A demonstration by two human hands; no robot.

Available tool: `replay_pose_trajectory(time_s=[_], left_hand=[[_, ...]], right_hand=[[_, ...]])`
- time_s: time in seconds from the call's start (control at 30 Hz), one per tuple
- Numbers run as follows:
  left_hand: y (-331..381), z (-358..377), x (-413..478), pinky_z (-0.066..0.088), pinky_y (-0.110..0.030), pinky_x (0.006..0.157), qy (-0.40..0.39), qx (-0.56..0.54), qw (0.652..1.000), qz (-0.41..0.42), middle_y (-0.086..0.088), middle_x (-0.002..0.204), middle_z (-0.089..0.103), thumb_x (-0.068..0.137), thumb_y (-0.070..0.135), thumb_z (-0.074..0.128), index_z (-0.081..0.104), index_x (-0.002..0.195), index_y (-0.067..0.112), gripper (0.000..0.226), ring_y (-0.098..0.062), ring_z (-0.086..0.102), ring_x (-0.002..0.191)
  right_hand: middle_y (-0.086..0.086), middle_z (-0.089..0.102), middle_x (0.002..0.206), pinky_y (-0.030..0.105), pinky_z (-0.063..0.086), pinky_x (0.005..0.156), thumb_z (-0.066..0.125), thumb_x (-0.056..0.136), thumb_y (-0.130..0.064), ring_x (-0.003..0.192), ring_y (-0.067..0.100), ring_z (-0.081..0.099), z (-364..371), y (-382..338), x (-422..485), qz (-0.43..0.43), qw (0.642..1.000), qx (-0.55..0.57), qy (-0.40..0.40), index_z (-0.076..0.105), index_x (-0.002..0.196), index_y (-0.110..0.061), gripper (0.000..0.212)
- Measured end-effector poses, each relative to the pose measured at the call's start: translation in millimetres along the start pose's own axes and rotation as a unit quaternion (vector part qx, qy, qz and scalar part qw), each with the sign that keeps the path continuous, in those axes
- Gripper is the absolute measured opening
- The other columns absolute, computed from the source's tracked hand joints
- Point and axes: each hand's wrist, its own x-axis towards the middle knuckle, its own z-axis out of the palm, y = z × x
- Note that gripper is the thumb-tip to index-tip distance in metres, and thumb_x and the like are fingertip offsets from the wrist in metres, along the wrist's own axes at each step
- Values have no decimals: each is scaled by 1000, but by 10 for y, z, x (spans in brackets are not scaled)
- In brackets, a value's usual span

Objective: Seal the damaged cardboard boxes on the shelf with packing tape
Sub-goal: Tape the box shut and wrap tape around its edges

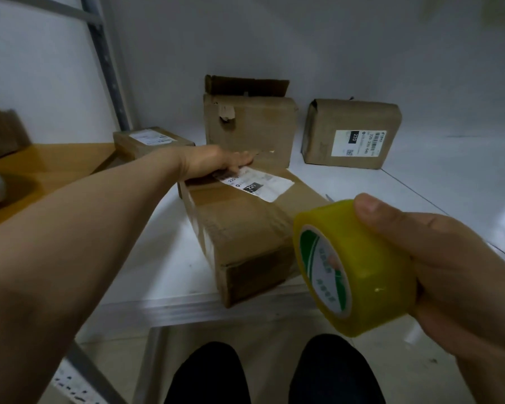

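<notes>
White shelf boards [405, 199] under a plain pale wall carry four cardboard boxes, and I place everything from the long box [245, 228] that lies at the shelf's front lip. My left hand [216, 163] rests flat on its far end, fingers straight and together, the tips touching the white shipping label [257, 183] stuck across its top. Just behind it stands a torn box [251, 132] with a ragged hole in its face and a flap standing up. Behind and to the right of it sits a labelled box [350, 132]; behind and to the left, a small flat box [152, 139]. My right hand [449, 266] hovers off the long box's near right corner, fingers and thumb curled round the yellow tape roll [353, 266] — clear of the cardboard.
</notes>
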Motion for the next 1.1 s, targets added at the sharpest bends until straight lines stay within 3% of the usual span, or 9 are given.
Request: replay_pose_trajectory(time_s=[0.13,0.27,0.43,0.57,0.7,0.83,0.93,1.0,1.1], left_hand=[[52,15,-16,27,-29,105,-22,-31,999,-16,10,147,50,84,86,19,51,144,37,84,-13,45,137],[136,65,-33,10,-34,121,-27,-11,1000,3,11,166,19,101,64,28,17,161,31,69,-14,18,152],[163,120,-89,-2,-35,123,-30,76,997,15,7,170,-1,106,51,31,4,162,25,68,-13,-1,156],[182,281,-246,-3,-43,125,-19,150,988,9,-3,170,-6,109,46,18,0,162,18,62,-18,-7,156],[746,453,-756,6,-34,123,-35,84,993,69,6,169,6,94,71,13,15,161,26,81,-14,5,156],[958,805,-1173,-9,-56,123,-66,236,959,143,22,163,-25,66,100,17,-19,153,46,108,-2,-23,148],[900,933,-1287,-12,-76,112,-11,200,974,105,25,163,-23,87,65,58,-28,143,61,103,-9,-22,150],[924,1005,-1274,2,-80,111,60,170,980,78,21,167,-6,95,35,65,-31,143,59,110,-13,-6,155],[994,1062,-1230,8,-76,115,75,208,974,43,17,168,-1,96,27,63,-14,154,45,98,-15,4,156]], right_hand=[[31,72,90,41,60,64,85,57,-47,81,48,71,83,118,-114,86,995,34,23,72,85,5,61],[28,74,92,43,62,69,86,54,-51,84,44,73,59,264,-179,117,991,60,23,75,89,3,65],[31,73,96,42,61,66,87,43,-53,90,48,70,76,407,-202,154,983,90,32,72,96,10,83],[29,73,96,40,59,71,79,68,-40,95,47,69,90,466,-192,157,982,94,37,71,103,12,63],[28,74,97,56,53,93,71,66,-39,97,47,70,104,490,-179,158,984,73,38,72,102,10,61],[30,73,96,51,57,86,72,66,-38,92,45,72,95,512,-166,152,985,72,36,73,96,10,56],[27,74,99,51,56,88,71,71,-41,98,45,70,103,537,-187,152,985,73,30,76,97,5,54],[22,76,99,48,57,88,69,71,-46,95,39,73,131,556,-173,155,986,62,18,79,95,-2,51],[12,78,95,46,58,87,64,69,-51,88,29,76,165,525,-189,152,987,52,19,81,94,-16,46]])
